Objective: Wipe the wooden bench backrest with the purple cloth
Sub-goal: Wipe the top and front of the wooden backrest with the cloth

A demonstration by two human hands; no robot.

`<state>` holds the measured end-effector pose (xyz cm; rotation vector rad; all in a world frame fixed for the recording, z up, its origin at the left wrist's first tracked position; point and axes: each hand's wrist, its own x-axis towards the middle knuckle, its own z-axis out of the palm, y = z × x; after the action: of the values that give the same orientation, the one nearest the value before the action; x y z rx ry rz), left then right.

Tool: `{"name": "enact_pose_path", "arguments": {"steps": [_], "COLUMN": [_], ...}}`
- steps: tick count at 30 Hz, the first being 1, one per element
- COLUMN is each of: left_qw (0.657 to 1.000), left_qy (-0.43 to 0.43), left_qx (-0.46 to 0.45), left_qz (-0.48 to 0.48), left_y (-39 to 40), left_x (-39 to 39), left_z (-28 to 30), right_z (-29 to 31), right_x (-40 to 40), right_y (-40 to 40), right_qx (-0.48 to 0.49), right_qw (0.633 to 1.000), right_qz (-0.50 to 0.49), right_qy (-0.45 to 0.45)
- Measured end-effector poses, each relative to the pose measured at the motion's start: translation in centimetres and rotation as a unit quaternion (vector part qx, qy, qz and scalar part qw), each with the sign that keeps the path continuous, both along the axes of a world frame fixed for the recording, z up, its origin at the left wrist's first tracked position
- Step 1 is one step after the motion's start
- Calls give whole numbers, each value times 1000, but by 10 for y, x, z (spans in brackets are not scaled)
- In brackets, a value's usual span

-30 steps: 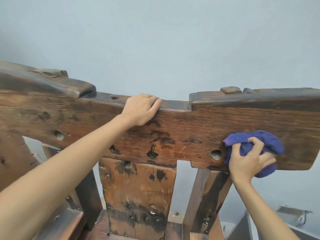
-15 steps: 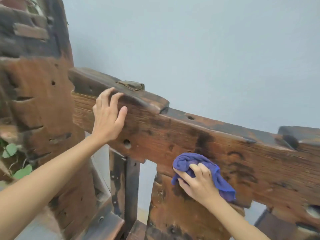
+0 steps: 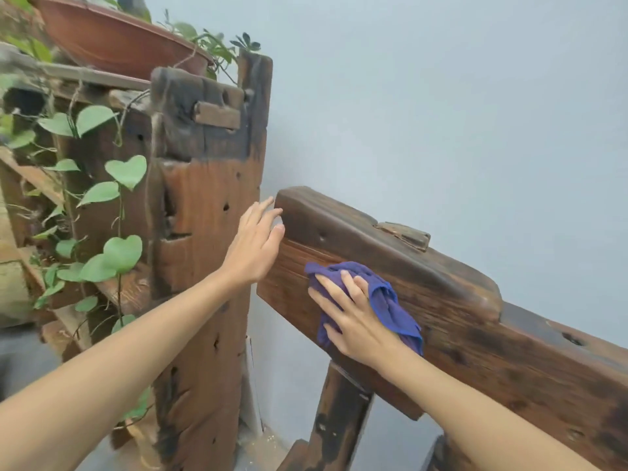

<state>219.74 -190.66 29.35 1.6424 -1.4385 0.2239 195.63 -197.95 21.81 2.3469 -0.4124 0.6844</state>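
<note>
The wooden bench backrest is a thick dark plank that slopes down to the right. My right hand lies flat on the purple cloth and presses it against the plank's front face near its left end. My left hand is at the plank's left end, fingers spread and apart, with the thumb by the end's corner; whether it touches the wood is unclear. A dark post holds the plank from below.
A tall weathered wooden post stands just left of the backrest. Green vine leaves hang over a wooden stand at the left, with a brown planter on top. A pale blue wall is behind.
My right hand has slid the cloth leftward along the plank, from its right part to its left end. My left hand moved left too, off the top edge to the plank's end.
</note>
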Motion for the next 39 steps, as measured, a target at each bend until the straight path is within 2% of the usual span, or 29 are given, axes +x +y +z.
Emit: {"name": "enact_pose_path", "arguments": {"steps": [2,6,10,12,14,16,18,19,20,22,24,26,28,31,33,36,39], "left_qw": [999,998,998,999,999,995,989,986,983,982,987,995,993,973,966,954,943], "left_qy": [7,19,31,20,27,57,88,103,120,146,142,78,-43,-178,-215,-256,-289], "left_qx": [-34,-52,-53,-24,12,30,34,34,31,18,-10,-56,-107,-124,-110,-73,9], "left_qz": [-3,13,27,14,-32,-82,-117,-128,-134,-120,-69,-9,-4,-76,-96,-135,-162], "left_y": [6,13,9,0,-10,-17,-21,-22,-23,-25,-27,-26,-28,-36,-41,-48,-53], "left_x": [16,50,61,61,54,44,34,30,26,18,7,-10,-28,-73,-105,-151,-185], "left_z": [7,12,7,4,1,-2,-6,-7,-8,-7,-2,3,10,25,35,42,40], "right_z": [29,77,66,41,8,-32,-61,-71,-72,-51,-14,24,59,91,100,105,108], "right_x": [33,99,146,158,155,134,100,83,68,46,31,17,2,-34,-62,-119,-196], "right_y": [-5,-12,-9,-4,-1,2,5,1,-1,-3,-4,-4,-3,4,13,23,29], "right_qx": [11,35,49,58,1,-90,-170,-194,-176,-133,-101,-82,-75,-33,70,200,318], "right_qw": [1000,994,994,998,991,966,934,917,913,939,971,990,995,981,961,930,870], "right_qz": [13,17,5,-8,-38,-83,-160,-163,-146,-102,-66,-42,-65,-144,-192,-239,-321], "right_qy": [-11,-97,-100,-18,126,229,271,308,338,300,207,104,5,-126,-185,-193,-197]}}
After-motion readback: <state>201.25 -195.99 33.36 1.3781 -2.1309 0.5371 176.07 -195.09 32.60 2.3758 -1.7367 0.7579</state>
